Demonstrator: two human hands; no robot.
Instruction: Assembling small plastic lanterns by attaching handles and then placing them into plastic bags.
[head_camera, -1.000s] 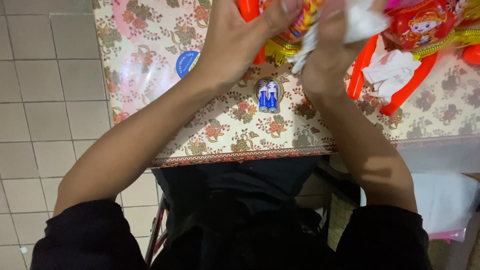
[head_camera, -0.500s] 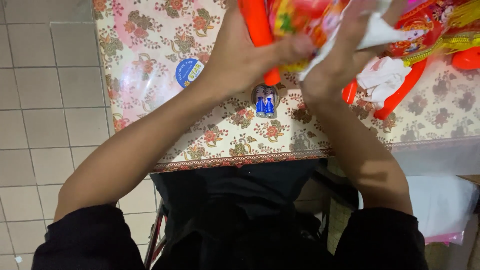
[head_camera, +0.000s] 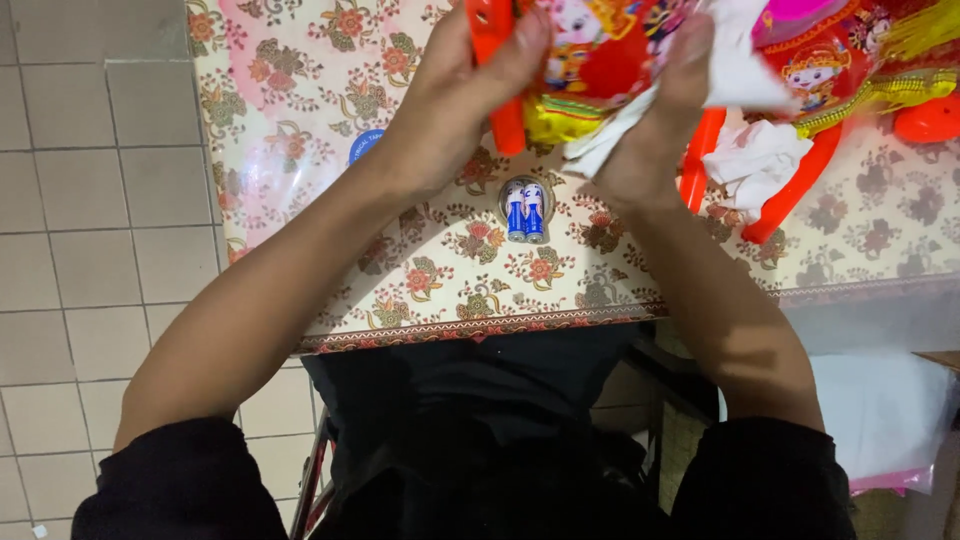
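While both hands work above the worktop (head_camera: 330, 250) | left hand (head_camera: 455, 110) fingers grip orange toy frame (head_camera: 492, 60) | right hand (head_camera: 655, 120) fingers pinch white wrapping (head_camera: 740, 60) | two blue batteries (head_camera: 525, 208) lie unfitted below | unwrapping looks partly done

My left hand (head_camera: 450, 110) and right hand (head_camera: 655, 130) now sit lower in view, bringing the colourful lantern (head_camera: 600, 60) nearer the two blue batteries (head_camera: 525, 208) than before.
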